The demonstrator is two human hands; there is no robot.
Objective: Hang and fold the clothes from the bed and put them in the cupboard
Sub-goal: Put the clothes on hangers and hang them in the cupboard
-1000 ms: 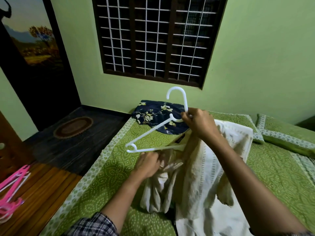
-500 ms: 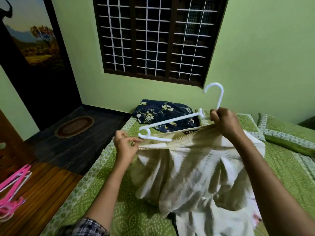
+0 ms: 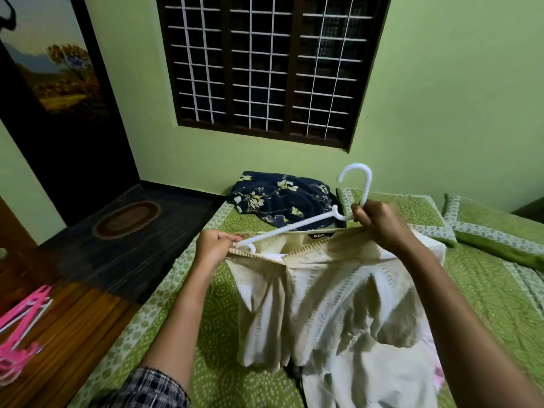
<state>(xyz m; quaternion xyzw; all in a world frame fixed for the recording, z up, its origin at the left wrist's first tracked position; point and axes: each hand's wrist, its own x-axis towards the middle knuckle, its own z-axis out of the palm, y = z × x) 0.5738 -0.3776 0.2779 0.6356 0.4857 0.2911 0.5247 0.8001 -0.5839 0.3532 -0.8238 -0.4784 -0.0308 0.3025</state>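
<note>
My right hand (image 3: 379, 223) grips the hanger (image 3: 297, 228) neck plus collar, left hand (image 3: 213, 245) pinches the shirt (image 3: 332, 293) shoulder over the hanger tip above the bed (image 3: 206, 334); the fabric looks light, limp, likely slides off, best held at the neckline seam.

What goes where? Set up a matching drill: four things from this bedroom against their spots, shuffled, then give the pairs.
Things:
1. white hanger
2. navy floral garment
3. pink hangers
4. oval mat

Places:
A. on the wooden floor at far left
B. on the dark floor below the window's left side
C. held above the bed in both hands
D. lying on the bed by the wall

Pairs: 1-C, 2-D, 3-A, 4-B
</note>
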